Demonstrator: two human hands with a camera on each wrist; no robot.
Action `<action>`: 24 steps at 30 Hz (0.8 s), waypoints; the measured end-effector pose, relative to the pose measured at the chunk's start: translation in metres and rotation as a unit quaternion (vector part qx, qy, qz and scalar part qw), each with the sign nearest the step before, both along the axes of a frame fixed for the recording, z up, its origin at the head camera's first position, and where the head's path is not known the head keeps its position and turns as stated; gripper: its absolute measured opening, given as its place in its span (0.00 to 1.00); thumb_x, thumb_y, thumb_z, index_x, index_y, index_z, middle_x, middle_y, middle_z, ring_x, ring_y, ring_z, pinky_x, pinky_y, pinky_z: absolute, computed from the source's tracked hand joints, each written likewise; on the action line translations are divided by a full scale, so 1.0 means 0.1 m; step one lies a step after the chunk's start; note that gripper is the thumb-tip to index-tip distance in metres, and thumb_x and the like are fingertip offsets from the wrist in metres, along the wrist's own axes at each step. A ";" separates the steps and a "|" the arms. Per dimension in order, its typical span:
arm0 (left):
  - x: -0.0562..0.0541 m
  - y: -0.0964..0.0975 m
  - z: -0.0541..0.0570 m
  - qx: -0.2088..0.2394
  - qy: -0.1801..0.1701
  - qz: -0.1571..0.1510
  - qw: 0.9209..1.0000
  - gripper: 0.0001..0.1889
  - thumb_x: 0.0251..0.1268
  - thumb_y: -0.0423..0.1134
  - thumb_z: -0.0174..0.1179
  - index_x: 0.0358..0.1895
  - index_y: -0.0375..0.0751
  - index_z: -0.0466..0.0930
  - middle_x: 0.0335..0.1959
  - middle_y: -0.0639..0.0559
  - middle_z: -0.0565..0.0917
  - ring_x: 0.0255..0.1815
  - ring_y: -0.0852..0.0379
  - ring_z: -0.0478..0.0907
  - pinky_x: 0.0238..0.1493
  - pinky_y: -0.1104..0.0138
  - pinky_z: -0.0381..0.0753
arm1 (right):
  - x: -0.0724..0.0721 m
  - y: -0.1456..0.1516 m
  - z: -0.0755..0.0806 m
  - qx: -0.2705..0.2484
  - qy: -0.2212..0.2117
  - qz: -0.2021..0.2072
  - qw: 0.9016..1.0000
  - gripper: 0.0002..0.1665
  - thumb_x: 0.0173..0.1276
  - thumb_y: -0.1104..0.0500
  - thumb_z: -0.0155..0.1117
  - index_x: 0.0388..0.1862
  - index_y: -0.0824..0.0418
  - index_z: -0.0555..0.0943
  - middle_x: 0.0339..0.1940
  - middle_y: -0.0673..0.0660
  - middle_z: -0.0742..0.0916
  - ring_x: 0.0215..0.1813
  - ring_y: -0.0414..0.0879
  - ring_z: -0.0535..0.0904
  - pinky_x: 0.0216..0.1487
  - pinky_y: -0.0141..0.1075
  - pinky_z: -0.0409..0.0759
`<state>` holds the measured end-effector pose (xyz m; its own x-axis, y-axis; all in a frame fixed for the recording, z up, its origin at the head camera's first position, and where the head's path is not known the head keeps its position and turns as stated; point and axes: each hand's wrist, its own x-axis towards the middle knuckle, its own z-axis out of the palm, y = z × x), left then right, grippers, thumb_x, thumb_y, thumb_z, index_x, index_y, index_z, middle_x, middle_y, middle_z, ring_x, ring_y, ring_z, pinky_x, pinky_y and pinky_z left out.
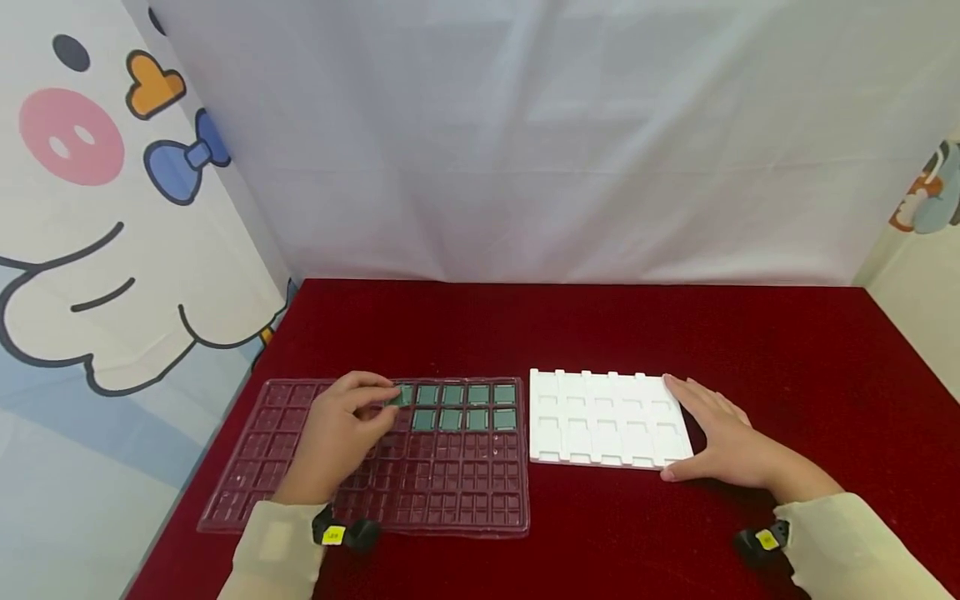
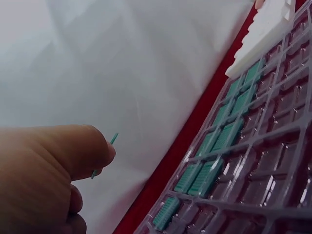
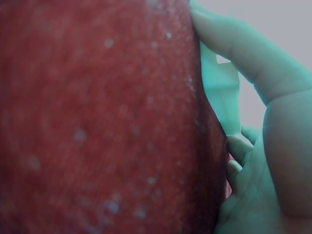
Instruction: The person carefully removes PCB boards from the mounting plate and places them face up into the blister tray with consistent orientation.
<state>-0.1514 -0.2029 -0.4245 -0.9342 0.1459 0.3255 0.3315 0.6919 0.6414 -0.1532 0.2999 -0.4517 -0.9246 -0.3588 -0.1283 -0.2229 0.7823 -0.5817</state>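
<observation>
My left hand (image 1: 343,425) is over a clear plastic compartment tray (image 1: 517,467). Between its thumb and forefinger it pinches a thin green rectangular piece (image 2: 115,137), seen edge-on in the left wrist view. Similar green pieces (image 1: 477,395) lie in the tray's two back rows, toward its right end. At the right end of a white slotted tray (image 1: 573,425), my right hand (image 1: 731,442) holds on with the thumb at the front corner and the fingers at the back corner. In the right wrist view the white tray (image 3: 222,92) shows behind the thumb.
Both trays lie side by side on a red-covered table (image 1: 600,325), with a narrow gap between them. A white cloth (image 1: 562,150) hangs behind the table. On the left stands a panel with cartoon drawings (image 1: 112,250).
</observation>
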 end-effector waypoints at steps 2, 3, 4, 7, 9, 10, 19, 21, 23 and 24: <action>0.00 -0.03 -0.03 -0.007 0.003 -0.001 1.000 0.10 0.65 0.31 0.70 0.49 0.39 0.91 0.53 0.52 0.83 0.35 0.58 0.76 0.30 0.68 0.80 | 0.00 -0.01 0.00 0.001 0.000 0.000 1.000 0.76 0.49 0.38 0.82 0.86 0.61 0.48 0.82 0.72 0.56 0.80 0.71 0.45 0.70 0.74 0.42; 0.00 -0.04 -0.03 -0.012 0.005 -0.001 1.000 0.10 0.65 0.31 0.70 0.48 0.40 0.91 0.53 0.52 0.83 0.35 0.58 0.75 0.30 0.68 0.79 | 0.00 -0.01 0.00 0.002 0.001 0.000 1.000 0.76 0.49 0.38 0.82 0.86 0.61 0.48 0.82 0.72 0.56 0.80 0.71 0.45 0.70 0.74 0.42; -0.01 -0.04 -0.04 -0.016 0.006 -0.002 1.000 0.10 0.65 0.31 0.70 0.48 0.40 0.91 0.53 0.52 0.83 0.35 0.58 0.75 0.30 0.68 0.79 | -0.01 -0.01 0.00 0.003 0.002 -0.001 1.000 0.76 0.49 0.38 0.82 0.86 0.61 0.48 0.82 0.72 0.56 0.80 0.71 0.45 0.70 0.74 0.42; -0.01 -0.06 -0.07 -0.026 0.008 -0.002 1.000 0.10 0.65 0.32 0.71 0.48 0.41 0.92 0.53 0.53 0.84 0.35 0.58 0.75 0.30 0.68 0.79 | 0.00 -0.01 0.00 0.004 0.002 -0.002 1.000 0.76 0.49 0.38 0.83 0.85 0.61 0.48 0.82 0.72 0.56 0.80 0.71 0.46 0.70 0.74 0.42; -0.01 -0.08 -0.09 -0.027 0.006 0.000 1.000 0.10 0.64 0.32 0.71 0.48 0.41 0.92 0.53 0.53 0.84 0.35 0.58 0.75 0.30 0.67 0.79 | 0.00 -0.01 0.00 0.004 0.001 -0.002 1.000 0.76 0.49 0.38 0.83 0.85 0.62 0.48 0.81 0.72 0.56 0.80 0.71 0.46 0.70 0.74 0.42; -0.01 -0.08 -0.09 -0.029 0.005 0.001 1.000 0.10 0.64 0.32 0.71 0.48 0.41 0.92 0.53 0.53 0.84 0.35 0.58 0.75 0.30 0.68 0.78 | 0.00 -0.01 0.00 0.004 0.001 -0.001 1.000 0.76 0.49 0.38 0.83 0.85 0.62 0.48 0.81 0.72 0.56 0.80 0.72 0.46 0.70 0.74 0.42; -0.04 -0.09 -0.14 -0.035 0.006 -0.010 0.999 0.10 0.66 0.32 0.70 0.48 0.41 0.92 0.54 0.53 0.83 0.34 0.60 0.74 0.32 0.66 0.79 | 0.01 0.00 0.00 0.005 0.000 -0.002 1.000 0.76 0.49 0.38 0.83 0.85 0.61 0.48 0.82 0.72 0.56 0.80 0.71 0.45 0.70 0.74 0.42; -0.04 -0.08 -0.16 -0.038 0.008 -0.013 0.999 0.09 0.66 0.32 0.70 0.48 0.41 0.92 0.54 0.53 0.83 0.35 0.61 0.75 0.33 0.66 0.80 | 0.01 0.01 0.00 0.004 0.001 -0.001 1.000 0.76 0.49 0.39 0.83 0.85 0.61 0.48 0.81 0.72 0.56 0.80 0.71 0.46 0.70 0.74 0.42; -0.03 -0.08 -0.16 -0.045 0.009 -0.014 0.999 0.09 0.65 0.33 0.70 0.48 0.41 0.92 0.54 0.53 0.83 0.35 0.61 0.75 0.34 0.64 0.81 | 0.00 0.00 0.00 0.002 0.001 0.001 1.000 0.76 0.49 0.39 0.83 0.86 0.61 0.48 0.82 0.72 0.56 0.80 0.71 0.45 0.70 0.74 0.42; -0.03 -0.08 -0.16 -0.049 0.007 -0.013 0.999 0.09 0.65 0.33 0.70 0.48 0.42 0.92 0.54 0.53 0.83 0.35 0.61 0.75 0.35 0.64 0.81 | 0.00 0.00 0.00 0.002 0.001 0.001 1.000 0.76 0.49 0.39 0.83 0.85 0.61 0.48 0.82 0.72 0.56 0.80 0.71 0.45 0.70 0.74 0.42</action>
